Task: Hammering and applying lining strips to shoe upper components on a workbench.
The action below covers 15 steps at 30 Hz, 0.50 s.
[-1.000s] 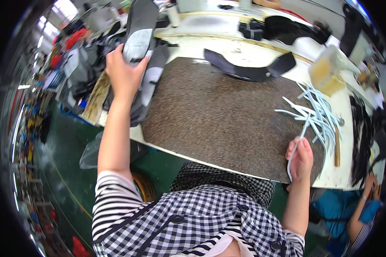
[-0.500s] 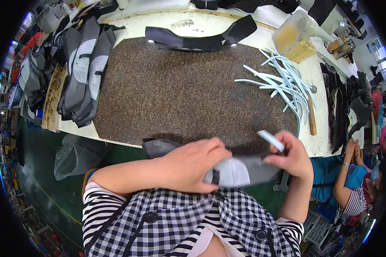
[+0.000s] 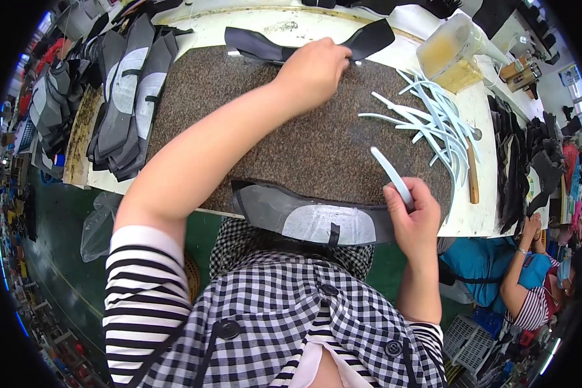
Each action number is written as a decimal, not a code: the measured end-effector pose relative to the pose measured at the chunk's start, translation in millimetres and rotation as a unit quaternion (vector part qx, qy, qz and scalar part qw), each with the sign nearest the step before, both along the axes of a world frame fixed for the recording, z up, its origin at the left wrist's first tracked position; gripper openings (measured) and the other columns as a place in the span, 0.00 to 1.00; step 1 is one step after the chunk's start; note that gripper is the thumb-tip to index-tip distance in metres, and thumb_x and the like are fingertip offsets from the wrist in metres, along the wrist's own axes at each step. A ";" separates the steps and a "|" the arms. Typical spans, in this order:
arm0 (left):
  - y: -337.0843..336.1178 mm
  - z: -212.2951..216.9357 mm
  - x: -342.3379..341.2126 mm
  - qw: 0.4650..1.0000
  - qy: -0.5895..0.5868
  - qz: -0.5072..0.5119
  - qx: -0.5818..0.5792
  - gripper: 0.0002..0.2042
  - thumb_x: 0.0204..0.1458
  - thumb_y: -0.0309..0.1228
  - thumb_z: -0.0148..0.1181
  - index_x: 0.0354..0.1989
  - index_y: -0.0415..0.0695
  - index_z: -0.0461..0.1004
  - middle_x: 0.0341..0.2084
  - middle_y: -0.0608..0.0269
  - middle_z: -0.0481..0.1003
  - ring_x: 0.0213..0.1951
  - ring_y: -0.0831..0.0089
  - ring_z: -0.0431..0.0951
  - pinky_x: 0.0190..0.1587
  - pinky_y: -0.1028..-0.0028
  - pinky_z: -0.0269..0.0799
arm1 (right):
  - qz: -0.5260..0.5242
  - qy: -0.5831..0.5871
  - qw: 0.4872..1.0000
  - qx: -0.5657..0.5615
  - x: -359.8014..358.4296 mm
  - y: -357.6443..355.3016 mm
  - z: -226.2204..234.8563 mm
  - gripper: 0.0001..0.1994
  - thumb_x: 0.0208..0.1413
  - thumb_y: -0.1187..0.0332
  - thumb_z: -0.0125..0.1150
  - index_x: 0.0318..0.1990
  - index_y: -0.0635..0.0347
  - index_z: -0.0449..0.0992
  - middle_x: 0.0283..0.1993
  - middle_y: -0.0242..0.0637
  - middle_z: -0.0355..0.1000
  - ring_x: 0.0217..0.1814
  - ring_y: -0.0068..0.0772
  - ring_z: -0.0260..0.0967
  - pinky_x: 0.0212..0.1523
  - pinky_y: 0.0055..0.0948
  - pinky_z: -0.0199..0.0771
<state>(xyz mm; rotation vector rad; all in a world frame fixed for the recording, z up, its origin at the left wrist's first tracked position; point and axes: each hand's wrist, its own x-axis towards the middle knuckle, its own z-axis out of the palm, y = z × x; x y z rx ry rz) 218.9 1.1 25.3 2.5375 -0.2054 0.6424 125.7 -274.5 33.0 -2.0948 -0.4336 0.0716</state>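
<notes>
My left hand (image 3: 317,70) reaches across the board to a curved black piece (image 3: 255,44) at the far edge. Its fingers are curled over the middle of that piece and hide part of it. Between thumb and fingers of my right hand (image 3: 417,210) is a pale blue strip (image 3: 389,169), its free end pointing up and away. Along the near table edge lies a dark grey curved piece (image 3: 262,205) with a silver rounded patch (image 3: 317,221) and a small black tab. My right hand covers its right end.
A brown speckled board (image 3: 239,158) covers the table's middle. More pale strips (image 3: 440,126) lie at right by a wooden-handled tool (image 3: 473,174) and a cloudy plastic container (image 3: 449,55). Stacked grey pieces (image 3: 119,110) stand left. A co-worker's hands (image 3: 530,229) are at far right.
My left hand has let go of the grey piece and moved far forward to the black one. The grey piece now lies on the near edge. My right hand has shifted slightly left, still with the strip.
</notes>
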 end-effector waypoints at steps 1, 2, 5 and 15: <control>2.2 -6.6 27.0 0.998 0.023 0.062 0.008 0.13 0.56 0.33 0.59 0.45 0.39 0.78 0.42 0.49 0.75 0.43 0.54 0.76 0.49 0.62 0.71 | -0.004 0.014 0.999 0.037 -3.2 2.6 -3.9 0.07 0.56 0.69 0.67 0.37 0.62 0.76 0.23 0.24 0.68 0.24 0.13 0.59 0.25 0.18 0.59; 2.3 -13.3 48.5 0.994 0.053 0.094 0.018 0.13 0.55 0.35 0.61 0.42 0.39 0.78 0.40 0.48 0.76 0.43 0.53 0.77 0.48 0.61 0.72 | -0.003 0.023 0.998 0.062 -5.1 2.0 -6.1 0.07 0.58 0.69 0.65 0.37 0.62 0.76 0.24 0.24 0.69 0.25 0.12 0.61 0.26 0.17 0.60; -5.8 -23.3 65.9 0.976 0.172 0.117 -0.058 0.14 0.50 0.39 0.66 0.36 0.39 0.80 0.37 0.49 0.79 0.40 0.54 0.79 0.45 0.58 0.74 | -0.021 0.092 0.979 0.178 -8.0 -11.1 -2.3 0.06 0.59 0.70 0.63 0.39 0.62 0.75 0.25 0.24 0.69 0.26 0.12 0.63 0.28 0.15 0.61; 9.9 -4.8 38.2 0.946 0.148 0.061 -0.281 0.09 0.53 0.29 0.64 0.34 0.38 0.72 0.27 0.56 0.79 0.31 0.71 0.81 0.36 0.72 0.76 | -0.003 0.226 0.886 0.405 -2.0 -32.8 -5.3 0.08 0.66 0.65 0.54 0.42 0.62 0.71 0.19 0.26 0.61 0.18 0.13 0.49 0.19 0.16 0.46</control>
